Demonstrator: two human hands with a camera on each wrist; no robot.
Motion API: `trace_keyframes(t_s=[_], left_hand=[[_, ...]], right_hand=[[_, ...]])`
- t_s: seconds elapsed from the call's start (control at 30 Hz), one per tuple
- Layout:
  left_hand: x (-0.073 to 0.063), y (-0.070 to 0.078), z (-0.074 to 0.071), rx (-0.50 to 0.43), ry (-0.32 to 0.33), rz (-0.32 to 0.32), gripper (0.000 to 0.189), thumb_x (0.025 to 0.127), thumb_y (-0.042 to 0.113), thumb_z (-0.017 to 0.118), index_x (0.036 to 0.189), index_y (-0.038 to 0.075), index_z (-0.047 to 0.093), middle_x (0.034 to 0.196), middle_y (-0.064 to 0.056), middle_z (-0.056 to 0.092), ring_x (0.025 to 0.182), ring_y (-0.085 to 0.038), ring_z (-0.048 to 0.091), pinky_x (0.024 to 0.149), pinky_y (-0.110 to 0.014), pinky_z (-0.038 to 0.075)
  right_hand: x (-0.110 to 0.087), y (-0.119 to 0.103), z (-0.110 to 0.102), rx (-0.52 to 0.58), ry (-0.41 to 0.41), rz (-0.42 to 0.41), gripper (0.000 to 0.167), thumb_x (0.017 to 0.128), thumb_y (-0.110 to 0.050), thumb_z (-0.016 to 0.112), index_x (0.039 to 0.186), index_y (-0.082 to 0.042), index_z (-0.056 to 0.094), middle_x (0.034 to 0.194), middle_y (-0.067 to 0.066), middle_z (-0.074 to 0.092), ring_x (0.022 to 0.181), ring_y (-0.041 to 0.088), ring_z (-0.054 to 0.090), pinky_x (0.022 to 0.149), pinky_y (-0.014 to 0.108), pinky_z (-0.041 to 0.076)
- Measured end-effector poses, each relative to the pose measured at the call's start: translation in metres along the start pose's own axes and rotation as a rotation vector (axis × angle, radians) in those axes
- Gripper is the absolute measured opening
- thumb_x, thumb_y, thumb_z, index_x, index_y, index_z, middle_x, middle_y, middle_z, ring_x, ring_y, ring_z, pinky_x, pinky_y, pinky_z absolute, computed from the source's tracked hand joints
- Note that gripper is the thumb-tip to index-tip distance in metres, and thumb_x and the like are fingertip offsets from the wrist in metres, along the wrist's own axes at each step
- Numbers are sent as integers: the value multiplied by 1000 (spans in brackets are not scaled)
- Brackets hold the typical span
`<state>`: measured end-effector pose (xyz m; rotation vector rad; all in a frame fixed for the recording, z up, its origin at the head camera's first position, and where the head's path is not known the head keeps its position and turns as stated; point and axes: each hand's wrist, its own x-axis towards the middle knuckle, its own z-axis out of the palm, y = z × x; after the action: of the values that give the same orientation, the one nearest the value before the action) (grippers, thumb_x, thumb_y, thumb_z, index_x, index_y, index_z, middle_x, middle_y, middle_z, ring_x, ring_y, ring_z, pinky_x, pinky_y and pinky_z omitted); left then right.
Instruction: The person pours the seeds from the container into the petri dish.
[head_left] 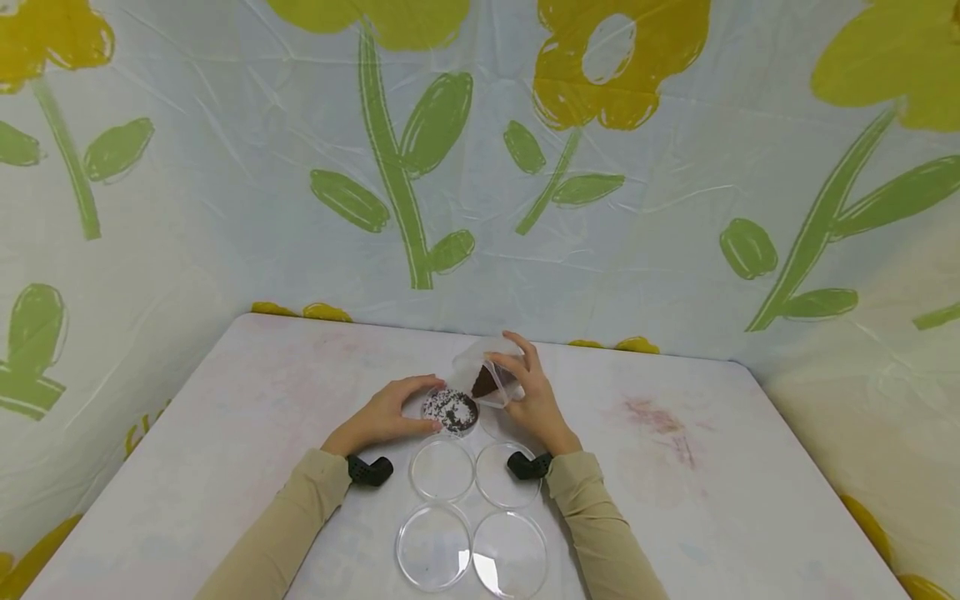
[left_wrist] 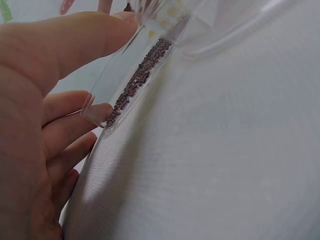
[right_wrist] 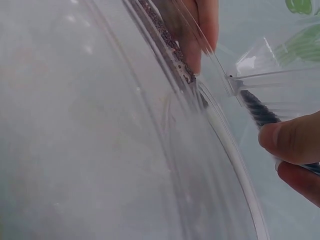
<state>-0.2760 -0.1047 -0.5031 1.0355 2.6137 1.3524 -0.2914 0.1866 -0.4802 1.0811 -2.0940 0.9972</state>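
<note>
My left hand (head_left: pixel 382 412) holds a round clear petri dish (head_left: pixel 456 411) by its sides, thumb at the near edge and fingers at the far edge. Small dark reddish-brown seeds (left_wrist: pixel 137 75) lie scattered across its bottom, with pale patches between. A clear plastic container (head_left: pixel 471 360) is gripped in my right hand (head_left: pixel 542 400), between thumb and fingers. It tilts to the left, and its corner hangs right at the dish's rim. Dark seeds (head_left: pixel 483 382) have gathered toward that lower corner.
Several clear petri dishes stand in two columns nearer my body, among them a front left dish (head_left: pixel 399 550) and a front right dish (head_left: pixel 546 546). Another dish (head_left: pixel 495 432) sits partly under my right hand. A flower-printed sheet (head_left: pixel 645 250) hangs behind the pale table (head_left: pixel 300 375).
</note>
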Motion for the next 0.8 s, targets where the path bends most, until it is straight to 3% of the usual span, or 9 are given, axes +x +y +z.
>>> trace_keyframes(t_s=[0.5,0.8], left_hand=[[1,-1,1,-1,9,29,70,82,44,79,141,16,55,142,3,55,138,-22,42,114,-47,31],[0,-2,2,11,5,11,70,83,46,78,142,17,54,144,3,53,138,-21,41,114,-47,30]], right_hand=[[3,-3,0,-53,-2,-33,88,64,28,59,136,-20,54,153,20,32,110,33,61,63,39,54],[2,-2,0,-49,10,-24,92,60,30,58,137,-20,54,152,21,33,105,31,60,55,33,47]])
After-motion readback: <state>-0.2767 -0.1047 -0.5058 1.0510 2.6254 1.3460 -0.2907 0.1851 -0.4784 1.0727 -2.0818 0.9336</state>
